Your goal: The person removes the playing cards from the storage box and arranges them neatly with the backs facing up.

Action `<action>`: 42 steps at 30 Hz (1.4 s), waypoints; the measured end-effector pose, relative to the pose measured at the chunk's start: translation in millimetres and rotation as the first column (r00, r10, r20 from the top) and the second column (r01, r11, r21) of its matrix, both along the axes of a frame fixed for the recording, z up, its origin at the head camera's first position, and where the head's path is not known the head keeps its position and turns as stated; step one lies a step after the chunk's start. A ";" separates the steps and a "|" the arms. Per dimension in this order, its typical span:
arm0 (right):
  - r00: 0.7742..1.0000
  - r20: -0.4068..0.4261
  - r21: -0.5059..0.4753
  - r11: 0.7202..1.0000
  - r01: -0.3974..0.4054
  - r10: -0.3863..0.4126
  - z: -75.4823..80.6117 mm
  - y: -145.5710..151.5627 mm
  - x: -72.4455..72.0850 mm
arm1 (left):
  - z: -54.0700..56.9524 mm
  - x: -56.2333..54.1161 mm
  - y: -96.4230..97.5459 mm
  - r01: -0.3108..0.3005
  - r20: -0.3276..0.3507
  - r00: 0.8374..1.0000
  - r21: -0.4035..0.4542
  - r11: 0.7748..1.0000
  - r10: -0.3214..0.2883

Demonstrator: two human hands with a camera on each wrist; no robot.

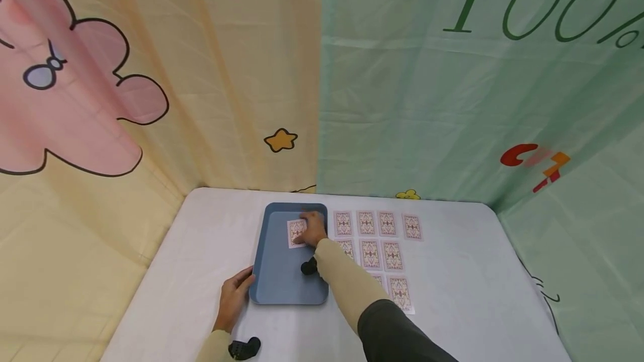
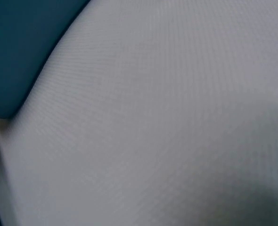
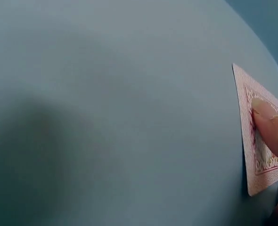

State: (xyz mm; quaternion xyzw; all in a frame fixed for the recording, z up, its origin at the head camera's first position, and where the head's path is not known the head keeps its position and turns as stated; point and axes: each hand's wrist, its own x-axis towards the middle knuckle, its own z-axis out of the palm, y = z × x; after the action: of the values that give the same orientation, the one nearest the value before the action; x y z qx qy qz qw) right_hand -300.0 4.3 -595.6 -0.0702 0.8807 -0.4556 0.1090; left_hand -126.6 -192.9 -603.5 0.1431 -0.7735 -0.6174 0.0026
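A playing card (image 1: 296,233), patterned back up, is in the upper part of the blue tray (image 1: 282,286). My right hand (image 1: 314,229) pinches this card at its right side. In the right wrist view the thumb (image 3: 271,127) presses on the card's printed back (image 3: 246,141), while the other fingertips show at its lower right edge. Beside the tray's lower left side, my left hand (image 1: 234,297) has its fairly straight fingers touching the rim. The left wrist view shows the tray's corner (image 2: 21,56) but not the hand's fingers.
Right of the tray, several playing cards (image 1: 369,254) lie back up in rows on the white tablecloth (image 1: 453,295). My right forearm crosses over some of them. Printed curtains (image 1: 402,99) hang behind and beside the table. A black wrist device (image 1: 245,348) is on my left wrist.
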 end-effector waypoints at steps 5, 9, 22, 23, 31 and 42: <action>0.999 0.016 0.068 0.997 -0.041 0.040 -2.6 0.4 1.4 | 1.4 1.9 0.4 -0.003 -0.003 1.000 -0.034 0.999 0.003; 0.998 0.043 0.078 0.996 -0.052 0.048 -2.2 1.9 1.2 | 2.5 2.8 1.5 -0.003 -0.002 1.000 -0.047 0.999 0.003; 0.994 0.109 0.003 0.999 -0.033 0.032 10.9 8.8 13.8 | -1.3 3.1 6.5 -0.009 0.000 1.000 -0.051 0.999 0.009; 0.993 0.113 -0.010 0.999 -0.036 0.037 12.4 9.3 14.6 | -1.2 2.4 6.4 -0.008 0.000 1.000 -0.052 0.999 0.008; 0.990 0.117 -0.139 0.989 -0.057 0.074 22.9 16.0 20.7 | 0.2 -1.3 2.3 0.002 -0.005 1.000 -0.056 0.998 -0.003; 0.993 0.107 -0.300 0.954 -0.014 0.048 28.5 38.0 28.8 | -0.4 -3.5 1.4 -0.009 0.024 1.000 -0.058 0.998 0.011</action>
State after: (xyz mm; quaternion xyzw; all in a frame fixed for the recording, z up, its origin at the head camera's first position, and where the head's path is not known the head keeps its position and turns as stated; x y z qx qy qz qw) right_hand -271.2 42.3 -567.2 -0.0737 0.7929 -0.5851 0.1536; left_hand -130.1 -191.5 -603.9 0.1542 -0.7903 -0.5930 0.0005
